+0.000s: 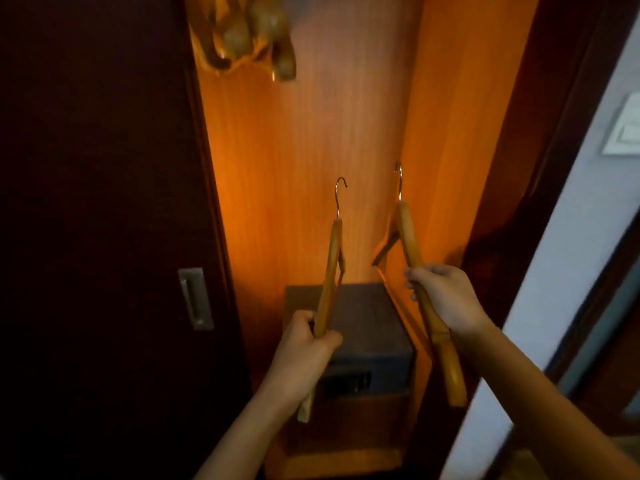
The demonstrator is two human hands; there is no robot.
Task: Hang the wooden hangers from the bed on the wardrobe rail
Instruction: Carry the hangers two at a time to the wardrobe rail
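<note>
So we've got one wooden hanger per hand here: the left hand (304, 344) is clamped around the lower arm of the left hanger (330, 271), and the right hand (446, 296) is wrapped round the right hanger (408, 244) mid-arm. Both sit in the center of the frame with metal hooks pointing up, probably so they're ready to catch the rail. The rail itself isn't visible, but blurry hangers already up (249, 36) at the top suggest it's just above. A safe (367, 327) sits below.

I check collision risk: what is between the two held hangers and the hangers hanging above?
Head view: only bare wardrobe back panel separates left hanger and right hanger from hung hangers.
</note>
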